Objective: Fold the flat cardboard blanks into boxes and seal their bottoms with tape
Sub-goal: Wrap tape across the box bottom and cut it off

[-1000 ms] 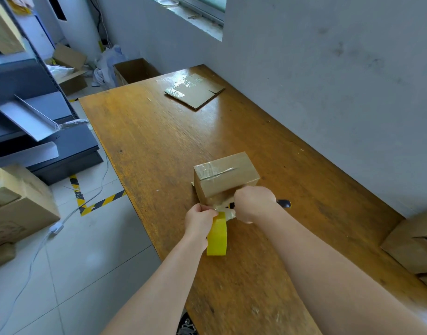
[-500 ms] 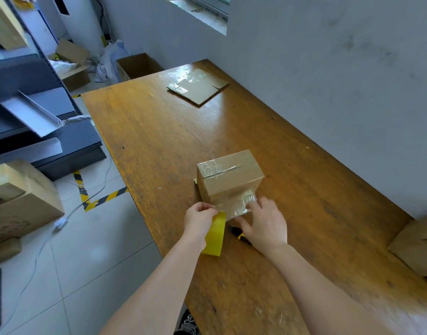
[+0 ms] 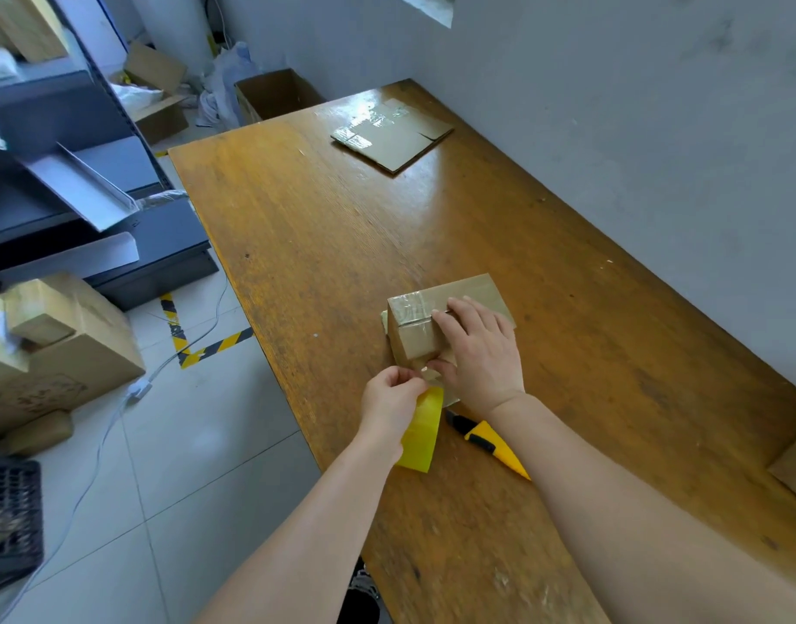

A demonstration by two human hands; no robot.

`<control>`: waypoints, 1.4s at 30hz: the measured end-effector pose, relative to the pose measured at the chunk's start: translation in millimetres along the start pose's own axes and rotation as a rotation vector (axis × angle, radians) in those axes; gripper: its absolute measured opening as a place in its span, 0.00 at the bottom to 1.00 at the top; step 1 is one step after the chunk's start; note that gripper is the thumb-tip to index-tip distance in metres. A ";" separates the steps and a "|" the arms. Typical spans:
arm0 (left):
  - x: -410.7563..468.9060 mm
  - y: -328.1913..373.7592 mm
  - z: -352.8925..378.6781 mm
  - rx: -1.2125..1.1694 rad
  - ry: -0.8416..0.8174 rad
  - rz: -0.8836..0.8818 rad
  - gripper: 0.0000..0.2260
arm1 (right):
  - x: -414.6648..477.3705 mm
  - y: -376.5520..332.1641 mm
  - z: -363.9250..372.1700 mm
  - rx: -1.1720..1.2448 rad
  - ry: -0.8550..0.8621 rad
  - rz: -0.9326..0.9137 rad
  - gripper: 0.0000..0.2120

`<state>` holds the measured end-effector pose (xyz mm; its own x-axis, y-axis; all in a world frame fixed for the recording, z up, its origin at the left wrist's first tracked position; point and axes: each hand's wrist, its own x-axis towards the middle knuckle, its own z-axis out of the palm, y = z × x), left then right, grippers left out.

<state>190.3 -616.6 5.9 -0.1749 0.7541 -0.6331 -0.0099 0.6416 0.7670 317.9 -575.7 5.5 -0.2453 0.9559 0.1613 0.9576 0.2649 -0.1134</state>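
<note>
Tape work occupies both hands at the near left edge of the long brown wooden table (image 3: 324, 227). The small brown cardboard box (image 3: 411, 342) stands there with its sealed face up, and clear tape shines along the seam and down the near side. The right hand (image 3: 481, 349) lies flat over the box, fingers stretched across the top and thumb down on the near face. It grasps nothing; it seems to pin the box and smooth the strip so the tape bonds. The left hand (image 3: 389, 398) pinches the yellow roll of clear packing tape (image 3: 423, 436), held on edge just below the box and partly over the table's edge. Keeping it that close probably keeps the strip taut and short. Whether the strip is cut free of the roll, I cannot tell.

The yellow and black utility knife (image 3: 490, 443) lies on the table just beside the right wrist, within easy reach for a cut. Well apart, at the far end, 1 flat brown cardboard blank (image 3: 393, 141) with shiny tape patches waits, likely the next to fold. By my judgement this box's bottom is nearly sealed.
</note>
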 end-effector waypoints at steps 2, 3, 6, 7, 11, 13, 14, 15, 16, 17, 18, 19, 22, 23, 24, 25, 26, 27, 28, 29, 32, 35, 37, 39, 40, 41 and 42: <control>0.4 1.2 0.1 0.007 0.009 -0.003 0.02 | 1.8 -2.5 3.5 0.011 0.026 0.010 0.30; 0.7 2.3 0.1 0.015 0.011 -0.005 0.02 | 2.9 -2.3 4.9 0.006 0.037 0.007 0.30; 0.5 2.9 -0.5 0.043 0.004 -0.019 0.01 | 5.1 -0.3 8.3 -0.092 0.043 -0.015 0.31; -0.1 2.5 -1.3 0.051 0.004 -0.024 0.01 | 5.6 -0.4 9.7 -0.115 0.045 -0.016 0.31; 0.7 3.5 -5.2 0.042 0.009 -0.043 0.01 | 8.6 -4.7 12.9 -0.113 0.073 0.012 0.27; 0.9 4.0 -5.1 0.038 0.009 -0.050 0.01 | 8.9 -2.8 8.3 -0.071 0.059 0.001 0.28; 0.6 4.3 -4.3 0.035 0.010 -0.050 0.02 | 8.1 -1.4 4.5 -0.042 0.031 -0.016 0.29; 0.5 4.1 -3.5 0.033 0.013 -0.051 0.02 | 6.7 -0.1 -0.1 -0.009 -0.010 -0.030 0.30; 1.0 3.7 -2.7 0.029 0.016 -0.052 0.02 | 4.9 0.8 -3.7 0.026 -0.040 -0.034 0.31; 1.5 3.3 -1.9 0.022 0.017 -0.054 0.02 | 3.8 1.0 -5.0 0.046 -0.044 -0.032 0.31; 1.8 2.6 -0.9 0.017 0.018 -0.056 0.02 | 3.0 -0.1 -4.6 0.045 -0.032 -0.023 0.32; 1.4 1.8 0.2 0.011 0.017 -0.053 0.03 | 3.3 -2.2 -2.6 0.023 -0.015 -0.011 0.32; 0.9 0.1 3.3 0.022 0.031 -0.021 0.04 | 8.0 -7.7 8.3 -0.066 0.038 0.019 0.31; 1.7 -0.1 3.1 0.034 0.046 -0.012 0.04 | 9.5 -8.2 10.1 -0.087 0.062 0.013 0.31; 2.6 -0.3 2.3 0.039 0.062 -0.008 0.04 | 10.3 -8.4 12.2 -0.109 0.080 0.002 0.31; 3.4 -1.3 1.7 0.040 0.072 -0.007 0.04 | 10.5 -8.8 13.7 -0.134 0.095 -0.008 0.31; 4.1 -2.7 1.9 0.044 0.070 -0.009 0.05 | 11.0 -10.2 15.4 -0.157 0.111 -0.013 0.31; 4.4 -4.9 3.1 0.060 0.049 -0.007 0.05 | 12.8 -13.1 16.7 -0.173 0.127 -0.007 0.31; 3.0 -8.8 6.2 0.091 0.015 -0.004 0.06 | 15.3 -17.6 17.2 -0.178 0.139 0.016 0.31; -0.6 -12.7 9.7 0.122 -0.017 -0.001 0.07 | 18.4 -22.1 17.4 -0.175 0.143 0.042 0.31; -5.2 -17.3 10.9 0.153 -0.020 0.008 0.11 | 24.8 -28.1 18.2 -0.169 0.161 0.064 0.31; -1.2 -13.7 -1.5 0.106 -0.012 0.002 0.08 | 22.7 -22.9 22.4 -0.170 0.209 0.050 0.31; -0.6 -11.4 -5.9 0.085 -0.013 -0.008 0.07 | 22.8 -23.4 23.4 -0.173 0.200 0.057 0.32; -0.3 -10.5 -6.5 0.075 -0.020 -0.031 0.06 | 22.2 -23.0 24.0 -0.185 0.172 0.051 0.33; 0.1 -10.4 -6.3 0.070 -0.024 -0.043 0.05 | 20.8 -20.5 24.1 -0.200 0.167 0.039 0.33; 1.2 -10.3 -6.6 0.060 -0.027 -0.052 0.05 | 19.0 -16.4 24.7 -0.212 0.169 0.025 0.33; 2.3 -9.4 -7.7 0.049 -0.030 -0.060 0.05 | 16.7 -11.9 25.3 -0.203 0.177 0.014 0.33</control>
<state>182.4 -622.1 -1.9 -0.1453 0.7176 -0.6811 0.0290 0.6912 0.7220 298.6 -559.7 -15.2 -0.2190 0.9177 0.3315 0.9757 0.2042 0.0793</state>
